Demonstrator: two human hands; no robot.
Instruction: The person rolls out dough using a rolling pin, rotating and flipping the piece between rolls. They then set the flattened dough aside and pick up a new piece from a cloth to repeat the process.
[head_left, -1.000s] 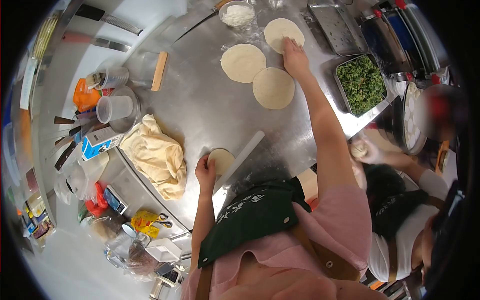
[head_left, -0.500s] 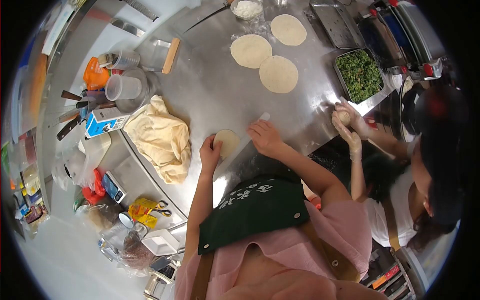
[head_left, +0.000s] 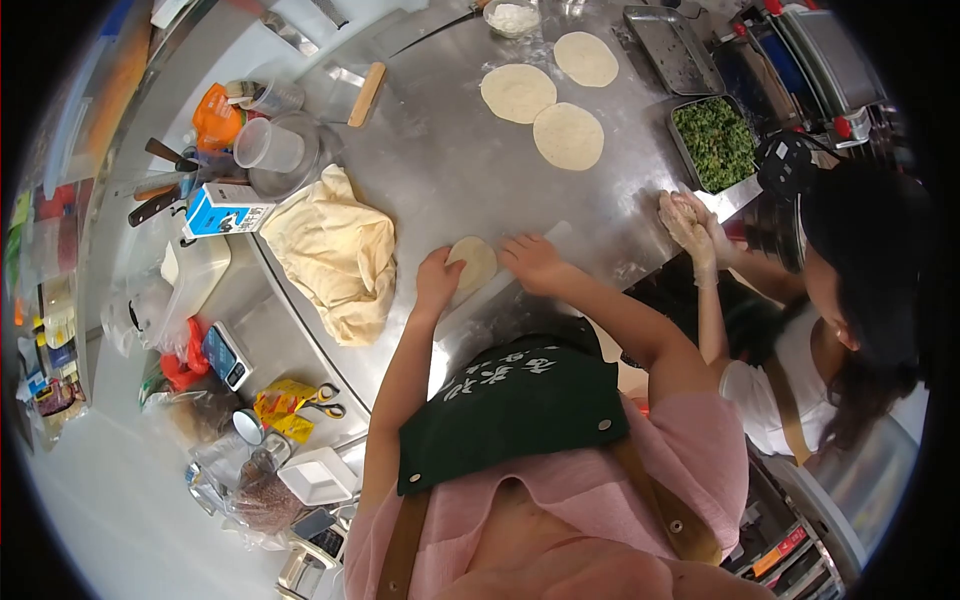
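Observation:
My left hand pinches the left edge of a small round dough wrapper, thumb on top, with the dough lying on the steel table. Curled over a pale rolling pin, my right hand is just right of the dough. The pin slants across the table close to my apron, and its far end shows beyond my fingers. Farther off lie three larger flat dough rounds. A cream cloth sits crumpled to the left of my left hand.
At right, a co-worker's gloved hands are pressed together near a tray of chopped greens. A flour bowl stands at the back. Along the left are a wooden-handled scraper, a milk carton, knives and scissors.
My right hand has shifted slightly along with the rolling pin, nearer the dough. My left hand still pinches the dough. The co-worker's hands have closed over the dough ball. The whole view has shifted a little.

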